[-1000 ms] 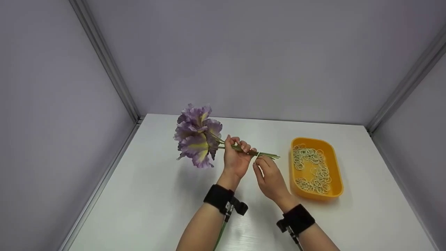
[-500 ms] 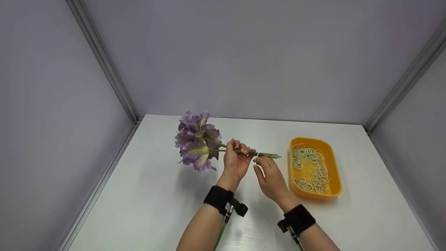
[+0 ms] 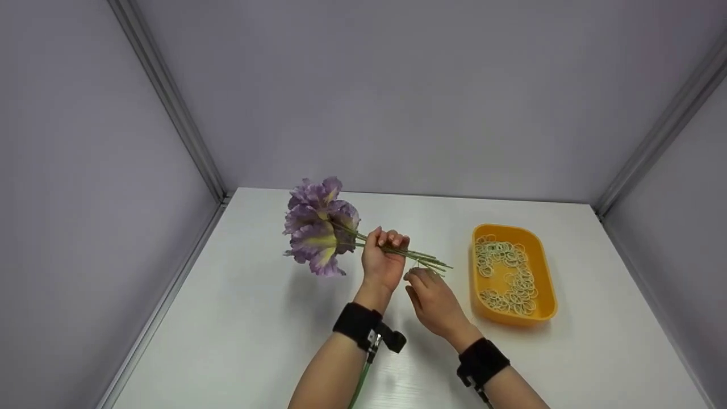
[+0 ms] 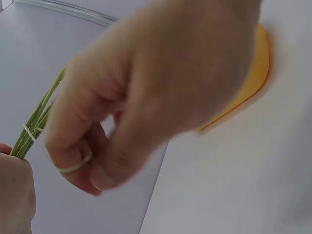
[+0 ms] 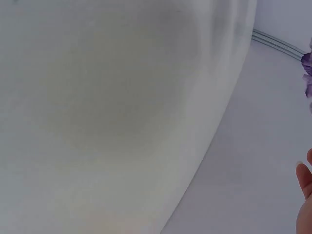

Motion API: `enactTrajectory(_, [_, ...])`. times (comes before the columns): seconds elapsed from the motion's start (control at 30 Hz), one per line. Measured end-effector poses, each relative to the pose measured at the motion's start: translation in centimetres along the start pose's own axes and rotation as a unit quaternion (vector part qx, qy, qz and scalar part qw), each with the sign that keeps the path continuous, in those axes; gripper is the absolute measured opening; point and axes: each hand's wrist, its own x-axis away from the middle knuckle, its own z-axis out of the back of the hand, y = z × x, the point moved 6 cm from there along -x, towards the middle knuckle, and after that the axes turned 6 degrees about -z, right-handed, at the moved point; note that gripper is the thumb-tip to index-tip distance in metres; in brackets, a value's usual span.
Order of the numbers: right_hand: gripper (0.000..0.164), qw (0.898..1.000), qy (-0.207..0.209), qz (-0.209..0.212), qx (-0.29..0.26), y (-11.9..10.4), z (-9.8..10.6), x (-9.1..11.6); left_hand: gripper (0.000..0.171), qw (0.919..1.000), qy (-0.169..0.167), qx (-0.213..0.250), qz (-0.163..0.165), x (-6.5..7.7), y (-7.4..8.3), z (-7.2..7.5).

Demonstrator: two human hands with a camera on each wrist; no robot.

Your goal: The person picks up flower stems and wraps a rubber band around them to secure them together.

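My left hand (image 3: 383, 268) grips a bunch of green flower stems (image 3: 419, 255) above the table. Purple flowers with yellow markings (image 3: 318, 227) fan out to the left of that hand. Just right of it, below the stem ends, is my right hand (image 3: 434, 303), its fingers curled. In the left wrist view, a pale rubber band (image 4: 74, 167) loops over a finger of the right hand and stretches across to the stems (image 4: 34, 122), crossing them. Only petals (image 5: 308, 73) and a few fingertips show at the right edge of the right wrist view.
A yellow-orange tray (image 3: 550, 284) with many pale rubber bands (image 3: 517, 284) stands on the white table (image 3: 238, 318), right of the hands. Grey panels rise behind the table and at both sides. Black straps with small cameras circle both wrists.
My right hand has drawn down and slightly left, away from the stems, stretching the band. The stem ends now spread and tilt lower. The left hand keeps its grip, with its fingers curled closer.
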Motion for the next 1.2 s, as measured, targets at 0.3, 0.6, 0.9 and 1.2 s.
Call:
enactTrajectory(0.3, [0.019, 0.831, -0.128, -0.237, -0.487, 3.4, -0.8, 0.1, 0.043, 0.9985, 0.015, 0.006, 0.053, 0.5, 0.1, 0.8])
enactTrajectory(0.6, [0.040, 0.595, -0.155, -0.377, -0.693, 6.9, 2.9, -2.7, 0.044, 0.9847, -0.017, -0.151, 0.085, 1.2, -0.6, 1.7])
enactTrajectory(0.9, [0.032, 0.723, -0.076, -0.403, -0.556, 6.2, 9.2, -7.0, 0.044, 0.9571, -0.010, -0.290, -0.006, 0.5, -0.3, 4.3])
enactTrajectory(1.2, [0.027, 0.907, -0.117, -0.234, -0.330, 0.4, 8.7, -6.9, 0.043, 0.9791, -0.032, -0.196, -0.042, 0.0, 0.6, 3.7])
